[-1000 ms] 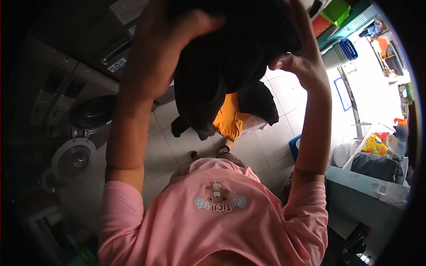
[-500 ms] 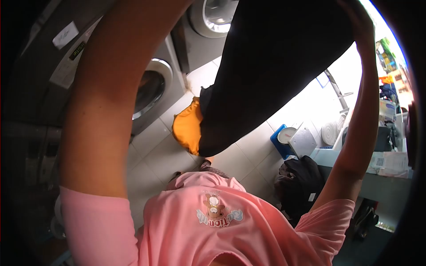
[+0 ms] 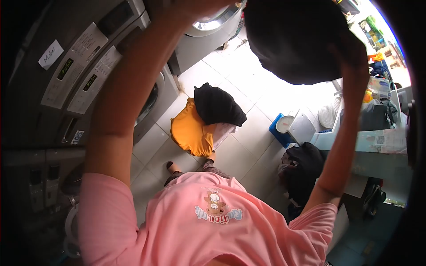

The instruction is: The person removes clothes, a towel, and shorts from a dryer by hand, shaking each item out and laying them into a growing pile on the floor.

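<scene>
A large black cloth point(image 3: 297, 42) hangs in the air at the upper right, its lower edge rounded and bunched. My right hand point(image 3: 355, 57) is closed on its right side, the fingers dark and partly lost against the fabric. My left hand point(image 3: 211, 6) reaches to the top edge near the cloth's left side; its fingers are cut off by the frame. Below, in front of my feet, lies a pile with an orange cloth point(image 3: 191, 131), another black cloth point(image 3: 217, 105) and a pale pinkish cloth point(image 3: 223, 132).
Front-loading machines point(image 3: 153, 99) with lit panels line the left side. To the right on the tiled floor point(image 3: 248, 146) stand a scale point(image 3: 286, 124) with a blue base and a heap of dark clothes point(image 3: 306, 170). Shelves with a clear plastic box point(image 3: 377, 144) are farther right.
The black cloth has gone up and to the right and looks shorter and more bunched. The pile under it has come into view. My left hand now partly shows at the top.
</scene>
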Demonstrator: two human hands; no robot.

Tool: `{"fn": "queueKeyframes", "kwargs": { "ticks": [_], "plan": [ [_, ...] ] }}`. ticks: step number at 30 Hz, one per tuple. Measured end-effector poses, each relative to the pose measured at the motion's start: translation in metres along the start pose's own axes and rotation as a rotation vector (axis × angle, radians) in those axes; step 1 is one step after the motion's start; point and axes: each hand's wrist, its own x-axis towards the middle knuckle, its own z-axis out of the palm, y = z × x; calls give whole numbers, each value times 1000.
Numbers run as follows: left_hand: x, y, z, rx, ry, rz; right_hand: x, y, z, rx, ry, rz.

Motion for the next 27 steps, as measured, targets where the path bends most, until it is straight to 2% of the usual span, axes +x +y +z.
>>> {"fn": "queueKeyframes", "kwargs": {
  "ticks": [1,2,3,5,7,10,12,13,14,15,17,18,19,20,22,24,27],
  "plan": [
    [-41,-6,-2,248,24,-33,-31,-27,18,247,6,206],
    [-82,-13,-5,498,49,-64,-56,-48,34,217,-53,227],
    [-117,-25,-10,416,-3,-140,-85,-67,55,137,-64,126],
    [-192,-28,-16,330,-80,-288,-130,-118,90,262,-151,-33],
    [-286,-46,-29,380,-110,-309,-184,-169,135,322,-263,17],
    [-425,-57,-46,595,-176,-578,-289,-233,209,604,-652,167],
    [-528,-68,-46,757,-51,-771,-357,-263,245,544,-840,140],
    [-565,-67,-51,735,-1,-852,-362,-267,253,549,-843,140],
    [-594,-65,-56,714,52,-933,-362,-267,261,669,-976,170],
    [-617,-65,-63,716,53,-938,-358,-266,266,789,-1108,202],
    [-644,-67,-71,458,361,-1220,-300,-261,257,763,-1189,183],
    [-647,-68,-71,469,384,-1208,-273,-255,257,768,-1248,178],
    [-646,-68,-73,360,495,-1232,-250,-247,259,766,-1171,122],
    [-643,-68,-76,256,628,-1232,-232,-236,269,757,-1051,-26],
    [-639,-71,-79,268,618,-995,-171,-227,281,671,-866,-284],
    [-618,-70,-71,279,718,-1007,-85,-235,262,676,-1015,-207],
    [-571,-45,-60,158,829,-997,23,-265,239,691,-860,-346]
  ]
}}
